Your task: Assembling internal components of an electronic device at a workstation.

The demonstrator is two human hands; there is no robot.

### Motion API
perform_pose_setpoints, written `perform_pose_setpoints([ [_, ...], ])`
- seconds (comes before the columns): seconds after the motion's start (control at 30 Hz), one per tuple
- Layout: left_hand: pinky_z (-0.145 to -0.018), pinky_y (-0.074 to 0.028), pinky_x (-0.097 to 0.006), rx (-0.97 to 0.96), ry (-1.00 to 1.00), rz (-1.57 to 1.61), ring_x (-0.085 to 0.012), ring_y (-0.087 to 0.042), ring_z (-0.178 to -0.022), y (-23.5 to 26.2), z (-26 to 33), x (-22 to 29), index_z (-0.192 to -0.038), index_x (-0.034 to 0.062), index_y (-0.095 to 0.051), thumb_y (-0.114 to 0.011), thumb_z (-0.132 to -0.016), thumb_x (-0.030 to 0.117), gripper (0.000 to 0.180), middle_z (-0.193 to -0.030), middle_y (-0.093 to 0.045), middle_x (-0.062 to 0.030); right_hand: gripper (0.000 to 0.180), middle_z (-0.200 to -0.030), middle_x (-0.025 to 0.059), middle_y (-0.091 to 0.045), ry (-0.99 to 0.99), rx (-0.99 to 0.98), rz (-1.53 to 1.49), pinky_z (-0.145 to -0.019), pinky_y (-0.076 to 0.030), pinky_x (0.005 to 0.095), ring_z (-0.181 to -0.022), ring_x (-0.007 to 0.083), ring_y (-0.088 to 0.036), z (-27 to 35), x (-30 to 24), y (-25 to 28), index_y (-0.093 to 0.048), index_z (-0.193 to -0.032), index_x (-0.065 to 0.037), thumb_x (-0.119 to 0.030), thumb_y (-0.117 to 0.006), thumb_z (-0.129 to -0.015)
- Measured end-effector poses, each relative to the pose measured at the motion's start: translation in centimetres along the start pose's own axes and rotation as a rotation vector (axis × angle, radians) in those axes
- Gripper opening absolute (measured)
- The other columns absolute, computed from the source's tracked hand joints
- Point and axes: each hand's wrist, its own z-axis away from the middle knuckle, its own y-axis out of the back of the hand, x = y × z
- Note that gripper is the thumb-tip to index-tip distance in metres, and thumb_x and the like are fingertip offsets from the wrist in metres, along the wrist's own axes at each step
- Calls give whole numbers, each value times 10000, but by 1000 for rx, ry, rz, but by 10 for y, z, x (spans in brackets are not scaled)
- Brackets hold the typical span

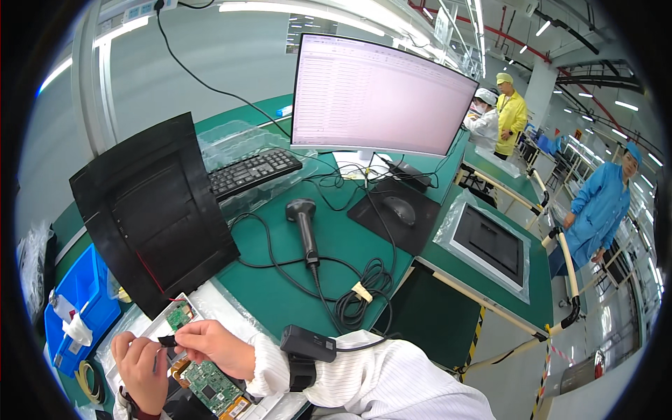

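Observation:
My right hand [215, 344] pinches a small, flat black piece [168, 341] between thumb and fingertips. Right beside it, my left hand [142, 369] is closed, its fingertips close to the piece's left end; a thin dark bit shows between its thumb and fingers, too small to name. Below both hands lies an opened device with a pale housing [269, 408], partly covered by my hands. Inside it sit a green circuit board [212, 387] and a smaller green board [180, 315]. A large black panel [164, 224] stands tilted behind the housing, with a red wire along its lower part.
A blue bin [84, 308] stands left, near a coiled cable [89, 381]. Ahead are a keyboard [255, 173], a barcode scanner [303, 227] with looped cable, a mouse [399, 210] and a monitor [381, 94]. Rightward, a framed panel [490, 241] lies on another bench; a person in blue [603, 199] stands beyond.

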Motion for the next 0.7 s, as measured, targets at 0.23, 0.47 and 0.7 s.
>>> perform_pose_setpoints([
  [0.23, -723, -357, -392, 43, 55, -6, -312, -450, -802, 2, 6, -2, -674, 18, -497, -587, -572, -44, 150, -714, -486, -102, 160, -741, 2, -573, -30, -66, 5, -516, -368, 176, -584, 32, -461, -3, 3, -3, -572, -842, -47, -199, -545, -803],
  [0.47, -629, -394, -311, -24, 421, 633, -232, -502, -673, 4, 19, -18, -664, 17, -535, -619, -619, -28, 105, -684, -528, -100, 232, -785, 9, -580, 37, -60, 199, -631, -401, 198, -680, 62, -501, 8, -22, -7, -583, -872, -25, -242, -535, -807],
  [0.7, -588, -410, -186, -404, 882, 1216, -41, -494, -665, 12, 23, -13, -782, -3, -567, -589, -777, 93, 99, -704, -538, 23, 204, -783, 17, -570, 83, -150, 509, -660, -410, 216, -734, 72, -507, 4, -24, 3, -599, -873, 10, -180, -574, -804],
])
